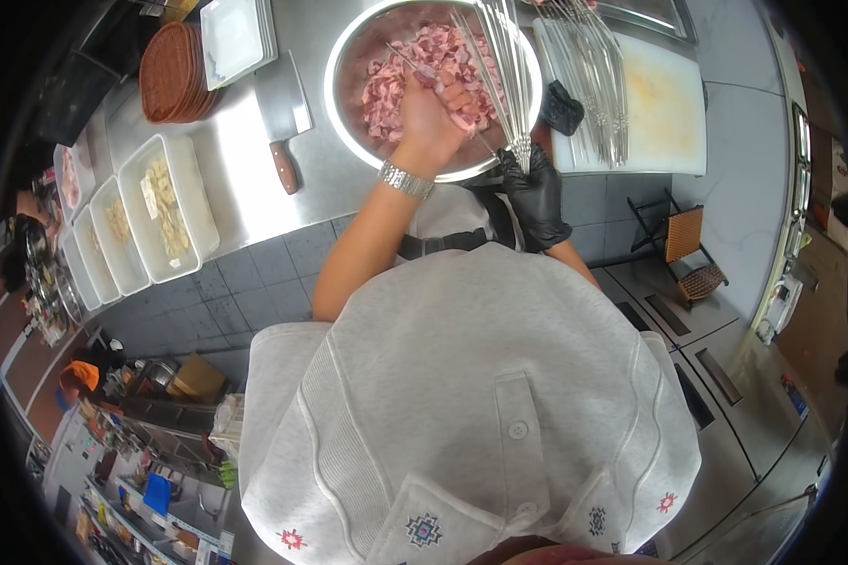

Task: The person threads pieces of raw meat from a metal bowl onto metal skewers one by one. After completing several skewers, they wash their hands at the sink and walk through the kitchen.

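My left hand [434, 116], bare with a metal-banded watch [405, 179] on the wrist, is over a large steel bowl [338, 106] of raw meat pieces [385, 95]. Its fingers close around meat on a thin metal skewer, whose tip sticks out at the upper left. My right hand [533, 194], in a black glove, grips a bundle of metal skewers [512, 92] by their twisted ends at the bowl's near right rim. The far end of the skewer in my left hand reaches towards the glove; whether they touch cannot be told.
More skewers [597, 106] lie on a white cutting board [668, 113], beside a crumpled black glove or bag [562, 108]. Left of the bowl are a cleaver [283, 120], white trays [233, 42], brown woven baskets [169, 70] and plastic food tubs [196, 212]. A folding chair [684, 233] stands right.
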### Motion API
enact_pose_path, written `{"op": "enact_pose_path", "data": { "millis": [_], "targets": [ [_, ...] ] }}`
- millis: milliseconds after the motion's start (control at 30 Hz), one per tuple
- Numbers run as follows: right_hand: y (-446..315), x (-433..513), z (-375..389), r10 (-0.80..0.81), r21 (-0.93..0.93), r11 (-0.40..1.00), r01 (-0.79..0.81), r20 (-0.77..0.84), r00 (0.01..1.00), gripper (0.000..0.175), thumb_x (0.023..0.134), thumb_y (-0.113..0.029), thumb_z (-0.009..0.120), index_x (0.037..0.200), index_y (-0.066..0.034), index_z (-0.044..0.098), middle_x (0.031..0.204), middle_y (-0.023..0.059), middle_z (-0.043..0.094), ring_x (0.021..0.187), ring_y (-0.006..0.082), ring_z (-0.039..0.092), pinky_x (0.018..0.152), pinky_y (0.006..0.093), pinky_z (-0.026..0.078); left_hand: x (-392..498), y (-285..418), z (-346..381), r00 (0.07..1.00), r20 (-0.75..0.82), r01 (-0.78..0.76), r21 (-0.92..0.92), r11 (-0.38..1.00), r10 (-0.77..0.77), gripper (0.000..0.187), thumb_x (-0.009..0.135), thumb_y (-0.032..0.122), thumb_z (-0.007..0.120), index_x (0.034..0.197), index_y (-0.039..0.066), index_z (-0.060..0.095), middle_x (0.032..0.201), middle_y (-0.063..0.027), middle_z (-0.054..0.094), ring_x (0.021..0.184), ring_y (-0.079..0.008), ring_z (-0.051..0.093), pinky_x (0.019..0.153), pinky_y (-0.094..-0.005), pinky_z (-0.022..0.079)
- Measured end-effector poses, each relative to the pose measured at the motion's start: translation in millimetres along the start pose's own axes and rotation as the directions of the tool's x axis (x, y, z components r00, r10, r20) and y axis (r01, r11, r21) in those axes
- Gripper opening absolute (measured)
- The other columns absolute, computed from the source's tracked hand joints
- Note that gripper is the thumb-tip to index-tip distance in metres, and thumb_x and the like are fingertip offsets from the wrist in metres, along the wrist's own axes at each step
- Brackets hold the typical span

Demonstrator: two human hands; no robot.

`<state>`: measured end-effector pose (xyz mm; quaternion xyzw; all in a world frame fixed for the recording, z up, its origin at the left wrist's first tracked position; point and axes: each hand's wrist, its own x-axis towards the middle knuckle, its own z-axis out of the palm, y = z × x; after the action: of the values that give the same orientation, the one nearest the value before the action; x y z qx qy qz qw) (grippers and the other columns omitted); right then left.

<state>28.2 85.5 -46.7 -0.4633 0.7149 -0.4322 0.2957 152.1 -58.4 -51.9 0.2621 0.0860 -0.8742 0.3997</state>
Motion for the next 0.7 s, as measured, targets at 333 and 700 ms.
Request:
{"op": "enact_pose_path", "data": {
  "millis": [333,700],
  "targets": [
    [2.7,-5.6,-0.9,0.088,0.15,0.984,-0.094,0.05,0.995,0.012,0.089,-0.009,0.065,0.097,-0.0007,0.062,0.077,0.0082,0.065,0.066,0.0111,0.056,0.061,0.0307,0.047,4.5,4.9,0.8,0.993,-0.007,-0.115,-0.006,0.993,0.115,0.059,0.1,0.055,0.016,0.075,0.011,0.045,0.059,0.0002,0.036,0.052,-0.0135,0.034,0.049,-0.0269,0.032],
    [-6.9,-6.8,-2.7,-0.02,-0.092,0.996,0.022,0.019,1.0,0.012,0.089,-0.013,0.064,0.097,-0.0043,0.06,0.076,0.0164,0.066,0.066,0.0283,0.066,0.059,0.0359,0.049,9.6,5.6,11.8,0.922,-0.232,-0.236,0.295,0.926,0.309,0.054,0.101,0.054,0.021,0.078,0.01,0.04,0.06,-0.0004,0.035,0.05,-0.0127,0.032,0.044,-0.026,0.03]
  ]
}}
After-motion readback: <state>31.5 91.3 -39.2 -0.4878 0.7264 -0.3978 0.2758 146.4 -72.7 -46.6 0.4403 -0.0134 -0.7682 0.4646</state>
